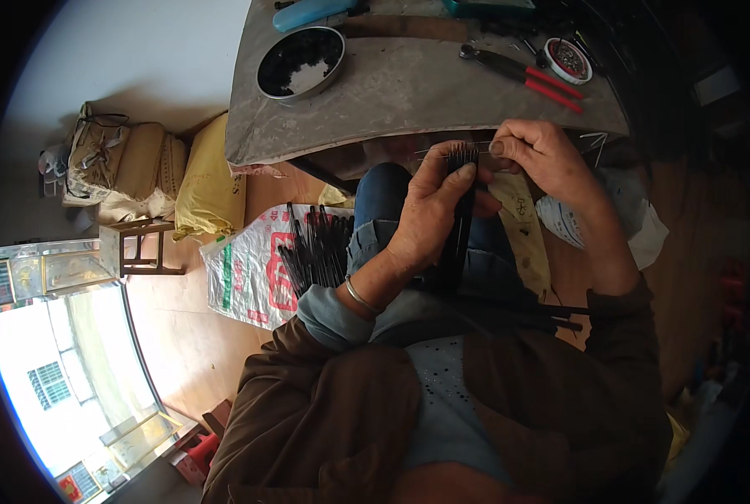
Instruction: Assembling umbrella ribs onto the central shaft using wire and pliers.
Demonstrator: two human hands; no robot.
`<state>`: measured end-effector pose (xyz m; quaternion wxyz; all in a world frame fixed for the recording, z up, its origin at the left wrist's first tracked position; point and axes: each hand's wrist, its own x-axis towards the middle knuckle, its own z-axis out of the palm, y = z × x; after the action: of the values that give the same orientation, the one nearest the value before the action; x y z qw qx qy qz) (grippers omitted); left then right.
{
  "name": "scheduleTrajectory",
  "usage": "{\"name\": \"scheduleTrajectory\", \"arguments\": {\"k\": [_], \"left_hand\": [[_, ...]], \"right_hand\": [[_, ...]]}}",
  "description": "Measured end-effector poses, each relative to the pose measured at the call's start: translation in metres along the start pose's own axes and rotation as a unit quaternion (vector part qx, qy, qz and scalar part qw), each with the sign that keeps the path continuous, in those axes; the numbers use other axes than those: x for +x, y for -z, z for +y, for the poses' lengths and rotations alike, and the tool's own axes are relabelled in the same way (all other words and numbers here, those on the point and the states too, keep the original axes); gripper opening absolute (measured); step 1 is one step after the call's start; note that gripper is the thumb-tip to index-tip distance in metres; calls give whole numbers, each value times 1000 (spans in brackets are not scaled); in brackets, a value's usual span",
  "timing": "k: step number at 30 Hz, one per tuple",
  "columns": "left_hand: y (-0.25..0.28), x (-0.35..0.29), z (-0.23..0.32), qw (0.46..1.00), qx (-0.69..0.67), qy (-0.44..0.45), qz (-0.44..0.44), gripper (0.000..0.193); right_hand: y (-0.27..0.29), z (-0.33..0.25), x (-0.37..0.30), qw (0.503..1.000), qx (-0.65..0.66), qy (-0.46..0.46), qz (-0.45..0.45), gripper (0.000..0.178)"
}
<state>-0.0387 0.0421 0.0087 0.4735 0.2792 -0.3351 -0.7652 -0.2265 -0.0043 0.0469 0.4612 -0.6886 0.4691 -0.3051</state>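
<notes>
My left hand (417, 220) is wrapped round a bundle of long, thin black rods (460, 239), held upright above my lap. Its thumb presses against the bundle near the top, where several thin tips (462, 153) stand in a row. A thin wire (486, 150) runs crosswise at these tips and sticks out a little to the left. To the right of the bundle, my right hand (544, 158) is closed, with thumb and forefinger pinching the wire. Some of its fingers are partly hidden behind the bundle. More black rods (318, 252) lie by my left leg.
On the grey-topped table (392, 88) ahead are a bowl (337, 74) with black bits, red-handled pliers (551, 91) and a round tub (568, 59) of small metal pieces. A printed white sack (244, 281) lies under the rods. Yellow sacks (217, 185) and a wooden stool (152, 248) stand left.
</notes>
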Motion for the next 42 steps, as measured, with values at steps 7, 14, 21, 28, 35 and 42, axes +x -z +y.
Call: {"name": "scheduleTrajectory", "arguments": {"k": [7, 14, 21, 28, 35, 42], "left_hand": [[-2, 4, 3, 1000, -7, -5, 23, 34], [-1, 5, 8, 999, 23, 3, 37, 32], [5, 12, 33, 970, 241, -35, 5, 27], [46, 63, 74, 962, 263, 4, -76, 56], [30, 287, 180, 866, 499, -12, 18, 73], [47, 392, 144, 657, 743, -53, 114, 72]], "right_hand": [[7, -2, 4, 1000, -6, -19, -14, 19], [21, 17, 5, 975, 202, -8, -92, 33], [-17, 46, -4, 919, 217, -59, -324, 53], [-80, 24, -3, 808, 559, -171, -76, 30], [-72, 37, 14, 813, 556, -160, -63, 24], [-63, 54, 24, 800, 574, -167, -50, 22]]}}
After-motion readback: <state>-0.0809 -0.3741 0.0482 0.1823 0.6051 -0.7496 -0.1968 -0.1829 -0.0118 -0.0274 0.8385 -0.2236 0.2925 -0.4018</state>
